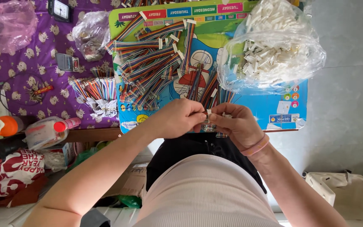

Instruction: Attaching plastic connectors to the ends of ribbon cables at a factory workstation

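Your left hand [181,118] and right hand [236,124] pinch one white plug [209,112] onto a ribbon cable [209,126] | wired heap [156,63] large | plug bag [274,46] full (much left, judging).

Pink wristband [256,148], ribbed pink top [206,193]

Glossy clear plastic bag [274,46] holds matt white plastic connectors [269,25]; ribbon cables [148,63] look smooth and plastic-coated; the purple cloth [30,54] is matt.

A home turned to piecework is shown. A purple patterned cloth [43,46] and child's poster [269,105] are seen under ribbon cables [148,63] and a bag of white connectors [274,46].
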